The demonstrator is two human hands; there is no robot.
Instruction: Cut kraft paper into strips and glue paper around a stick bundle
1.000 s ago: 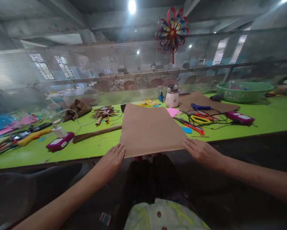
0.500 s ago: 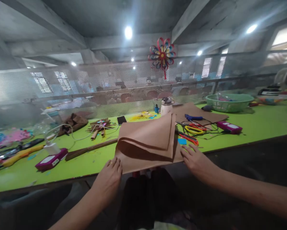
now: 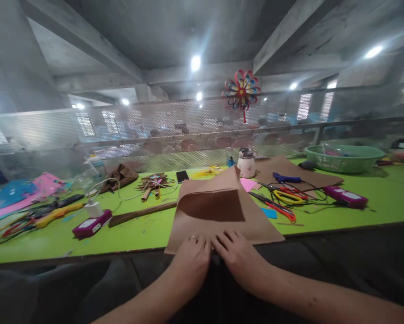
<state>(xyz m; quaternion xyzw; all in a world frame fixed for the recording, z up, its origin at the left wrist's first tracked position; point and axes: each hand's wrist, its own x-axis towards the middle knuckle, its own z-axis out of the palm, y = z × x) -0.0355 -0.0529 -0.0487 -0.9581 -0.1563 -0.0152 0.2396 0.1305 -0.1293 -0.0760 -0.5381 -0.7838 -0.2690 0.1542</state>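
A large sheet of brown kraft paper [image 3: 218,227] lies at the table's near edge, its far part curled up and folded back toward me, leaving a dark hollow under the fold. My left hand [image 3: 193,258] and my right hand [image 3: 233,254] are side by side at the middle of its near edge, almost touching. Both have bent fingers over the top of the paper at that edge. The thumbs are mostly hidden. On either side of my hands the paper's near corners stick out past the table edge.
Right of the paper lie red-handled scissors [image 3: 283,212], a blue glue gun [image 3: 286,178] with cables, and a purple power strip [image 3: 345,196]. A white bottle [image 3: 246,163] stands behind. To the left are a bundle of brown strips [image 3: 141,212] and another purple power strip [image 3: 92,223].
Both my hands have moved inward from the paper's two near corners to the middle of its near edge. The upper fold has shifted and sits less far forward. The view has turned slightly left.
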